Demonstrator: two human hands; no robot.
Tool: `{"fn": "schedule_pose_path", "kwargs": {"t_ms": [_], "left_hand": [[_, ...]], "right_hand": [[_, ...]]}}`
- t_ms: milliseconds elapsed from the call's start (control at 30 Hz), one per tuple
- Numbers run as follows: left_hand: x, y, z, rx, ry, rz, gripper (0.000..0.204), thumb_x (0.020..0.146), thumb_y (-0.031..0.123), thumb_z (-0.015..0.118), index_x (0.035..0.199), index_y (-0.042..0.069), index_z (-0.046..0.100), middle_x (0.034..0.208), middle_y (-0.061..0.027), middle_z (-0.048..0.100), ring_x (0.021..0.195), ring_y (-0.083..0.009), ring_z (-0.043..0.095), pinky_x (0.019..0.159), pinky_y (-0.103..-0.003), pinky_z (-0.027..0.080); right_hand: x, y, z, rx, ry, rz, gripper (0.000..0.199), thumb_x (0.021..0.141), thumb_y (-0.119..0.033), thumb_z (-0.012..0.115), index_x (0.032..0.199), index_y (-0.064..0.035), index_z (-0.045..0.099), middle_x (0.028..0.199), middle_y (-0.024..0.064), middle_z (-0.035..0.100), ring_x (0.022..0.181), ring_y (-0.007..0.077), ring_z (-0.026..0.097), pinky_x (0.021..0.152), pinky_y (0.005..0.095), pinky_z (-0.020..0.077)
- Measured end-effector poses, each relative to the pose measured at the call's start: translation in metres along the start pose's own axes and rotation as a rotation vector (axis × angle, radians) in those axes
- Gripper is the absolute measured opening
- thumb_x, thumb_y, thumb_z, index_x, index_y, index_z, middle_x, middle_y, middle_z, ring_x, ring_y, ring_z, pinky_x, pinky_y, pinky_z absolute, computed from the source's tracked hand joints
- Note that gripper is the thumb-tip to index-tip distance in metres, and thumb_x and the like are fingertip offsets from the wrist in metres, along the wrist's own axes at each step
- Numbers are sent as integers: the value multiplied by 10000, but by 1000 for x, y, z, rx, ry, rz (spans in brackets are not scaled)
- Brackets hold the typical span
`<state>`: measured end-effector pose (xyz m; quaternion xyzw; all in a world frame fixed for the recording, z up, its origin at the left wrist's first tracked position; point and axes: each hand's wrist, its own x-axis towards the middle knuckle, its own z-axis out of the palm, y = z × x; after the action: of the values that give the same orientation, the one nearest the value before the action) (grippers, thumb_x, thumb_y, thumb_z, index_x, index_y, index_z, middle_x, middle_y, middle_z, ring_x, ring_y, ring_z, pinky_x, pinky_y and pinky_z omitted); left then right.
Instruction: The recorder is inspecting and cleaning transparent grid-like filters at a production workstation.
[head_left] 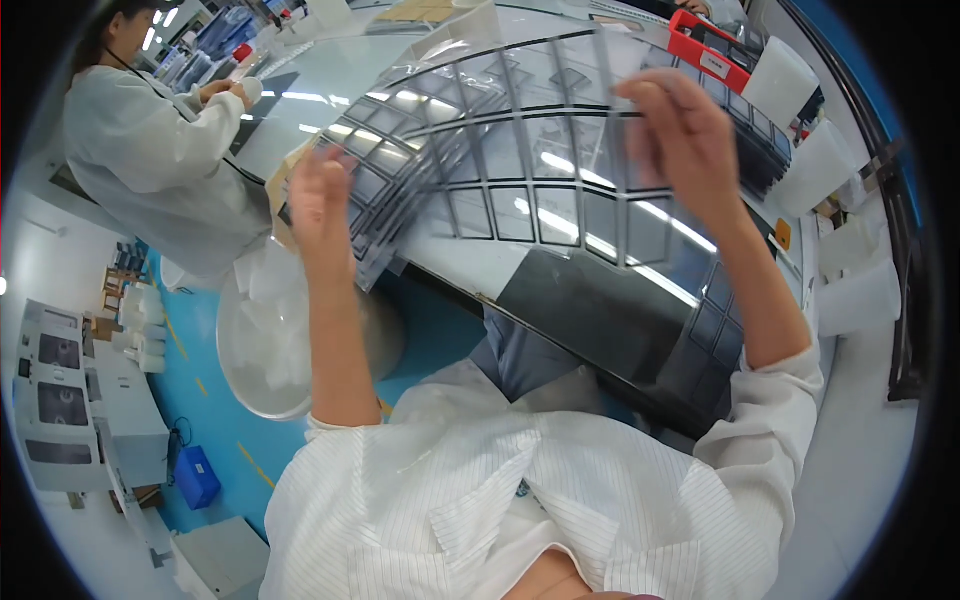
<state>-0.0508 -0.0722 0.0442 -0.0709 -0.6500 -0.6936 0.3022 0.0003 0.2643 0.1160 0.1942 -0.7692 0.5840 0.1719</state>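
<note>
A clear plastic sheet printed with a grid of black-edged rectangles is raised over the table. My right hand, blurred, is closed on its right edge. Left of it, tilted, is a stack of similar sheets, whose near corner reaches past the table edge. My left hand has its fingers curled at the left edge of this stack and appears closed on it; motion smears the fingertips. The raised sheet overlaps the stack, so where they part is hard to see.
A glossy dark mat covers the near part of the table. More gridded sheets lie to its right. A red bin and white containers line the far right. A large white tub stands below left; a co-worker is beyond it.
</note>
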Motion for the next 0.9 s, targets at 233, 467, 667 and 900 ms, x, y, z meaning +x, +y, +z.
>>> {"fn": "schedule_pose_path", "kwargs": {"t_ms": [233, 467, 667, 900], "left_hand": [[-54, -55, 79, -234, -690, -455, 770, 828, 204, 751, 1381, -47, 277, 1337, -211, 449, 1190, -235, 499, 954, -319, 439], [-48, -83, 144, -295, -707, -504, 907, 790, 247, 785, 1413, -79, 211, 1395, -229, 400, 1276, -292, 423, 1093, -386, 315], [-45, -51, 132, -280, -982, -532, 160, 931, 182, 607, 869, 35, 612, 713, -34, 634, 640, -86, 591, 556, -205, 416], [-49, -27, 64, -129, -926, -839, 167, 962, 197, 541, 893, 45, 554, 723, -48, 631, 625, -107, 591, 590, -236, 478]], "right_hand": [[-44, -4, -54, -148, 84, 58, 237, 1025, -180, 417, 1088, -29, 589, 616, -6, 556, 418, 16, 454, 396, 166, 307], [-57, -26, -61, -332, 96, -162, 215, 1006, -116, 446, 1099, 0, 601, 655, 15, 596, 455, 20, 476, 392, 154, 310], [-79, -44, -81, -373, 199, 46, 236, 1001, -188, 489, 1054, -8, 631, 592, -13, 541, 408, 15, 437, 375, 157, 290], [-124, -10, -85, -439, 293, 662, 355, 968, -337, 556, 777, -42, 606, 483, -46, 449, 359, 10, 382, 350, 181, 251]]}}
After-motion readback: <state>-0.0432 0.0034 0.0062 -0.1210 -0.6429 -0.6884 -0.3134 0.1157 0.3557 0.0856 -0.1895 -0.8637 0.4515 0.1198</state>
